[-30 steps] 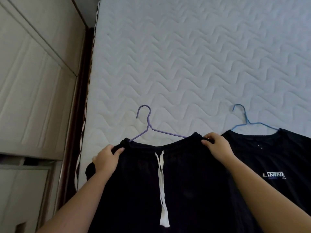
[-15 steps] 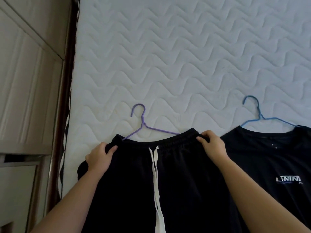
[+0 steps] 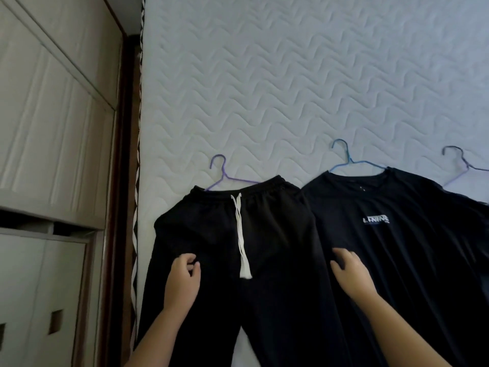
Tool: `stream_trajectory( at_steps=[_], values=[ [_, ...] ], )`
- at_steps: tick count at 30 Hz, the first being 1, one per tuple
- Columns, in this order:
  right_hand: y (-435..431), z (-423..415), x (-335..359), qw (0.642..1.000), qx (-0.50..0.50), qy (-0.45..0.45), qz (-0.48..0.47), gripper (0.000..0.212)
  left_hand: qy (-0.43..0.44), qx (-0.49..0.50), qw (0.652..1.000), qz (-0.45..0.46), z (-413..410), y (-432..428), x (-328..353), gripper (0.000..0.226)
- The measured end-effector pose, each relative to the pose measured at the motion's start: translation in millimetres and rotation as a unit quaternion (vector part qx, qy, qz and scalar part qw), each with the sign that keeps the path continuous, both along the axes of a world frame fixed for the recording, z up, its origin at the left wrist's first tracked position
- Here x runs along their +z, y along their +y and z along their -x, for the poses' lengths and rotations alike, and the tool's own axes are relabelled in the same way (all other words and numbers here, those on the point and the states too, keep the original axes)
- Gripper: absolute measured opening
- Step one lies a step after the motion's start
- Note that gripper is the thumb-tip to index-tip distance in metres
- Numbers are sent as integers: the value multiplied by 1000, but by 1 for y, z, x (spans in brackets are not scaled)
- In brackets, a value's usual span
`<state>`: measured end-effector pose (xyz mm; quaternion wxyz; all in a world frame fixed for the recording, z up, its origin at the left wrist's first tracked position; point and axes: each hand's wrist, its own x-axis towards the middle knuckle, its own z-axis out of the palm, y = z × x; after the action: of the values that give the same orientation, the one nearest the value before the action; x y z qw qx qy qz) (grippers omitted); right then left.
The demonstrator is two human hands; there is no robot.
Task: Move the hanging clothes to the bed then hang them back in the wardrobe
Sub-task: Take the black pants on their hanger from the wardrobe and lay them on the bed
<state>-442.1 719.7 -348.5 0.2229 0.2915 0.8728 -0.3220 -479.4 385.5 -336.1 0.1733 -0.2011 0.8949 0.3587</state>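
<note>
Your left hand (image 3: 182, 280) and right hand (image 3: 349, 272) hover slack, empty, over the nine and three o'clock sides of the trousers (image 3: 277, 234) (hanger (image 3: 229, 178) inside, for rehanging)

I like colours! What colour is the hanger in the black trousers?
Purple. The hanger sticks out above the trousers' waistband in the head view.

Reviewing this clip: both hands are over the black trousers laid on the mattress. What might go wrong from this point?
1. The black trousers sit askew on the purple hanger, with one arm bare above the waistband. Lifted by the hook, they may slip off.
2. Their right edge meets the black T-shirt under the right hand, so picking up one could drag the other.
3. The trousers lie near the mattress edge by the left hand and may slide off.
</note>
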Motion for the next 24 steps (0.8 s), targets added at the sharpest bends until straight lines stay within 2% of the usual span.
stream_trajectory(
  at_steps=[3,7,10,13,18,21,24],
  values=[
    [1,-79,18,994,-101,-11,40,38,-57,52,996,-35,-60,0,12,23],
    [-4,-182,38,968,-239,-40,64,34,-121,106,983,-87,-126,-2,24,23],
    [-13,-252,50,936,-339,-70,69,33,-152,74,978,-120,-164,-2,40,22],
    [-28,-309,66,902,-420,-67,75,31,-170,-10,977,-128,-188,-6,57,17],
    [-53,-366,98,899,-429,-36,77,29,-169,-147,971,-80,-200,-27,69,13],
    [-63,-391,112,912,-398,-45,89,28,-168,-181,967,-69,-203,-31,74,13],
    [-67,-418,120,903,-418,-26,95,23,-168,-209,961,-63,-208,-23,78,13]
  ],
)
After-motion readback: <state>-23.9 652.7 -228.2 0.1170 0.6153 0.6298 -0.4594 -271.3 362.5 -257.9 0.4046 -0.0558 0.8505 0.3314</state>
